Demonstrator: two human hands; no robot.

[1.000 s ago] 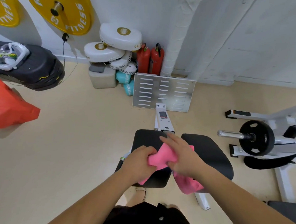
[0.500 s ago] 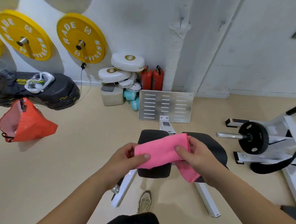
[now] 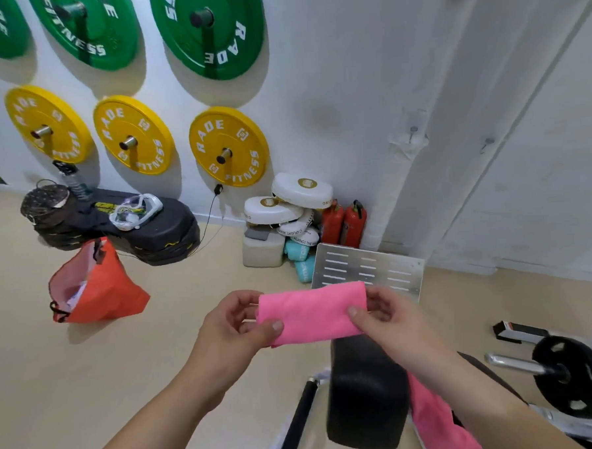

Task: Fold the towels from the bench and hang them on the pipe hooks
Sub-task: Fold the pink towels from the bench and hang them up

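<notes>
Head view: pink towel, bunched over the bench a second ago, now folded flat, pinched at either end by left grip and right grip. Hanging judged next; second towel below right grip.

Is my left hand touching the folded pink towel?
Touching. The head view shows the left hand pinching the left end of the folded pink towel, thumb on its front.

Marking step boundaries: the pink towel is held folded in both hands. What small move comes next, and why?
Probably raise the pink towel toward the pipe hook: the left hand and right hand pinch its ends, it looks folded flat, and the hook looks bare.
</notes>
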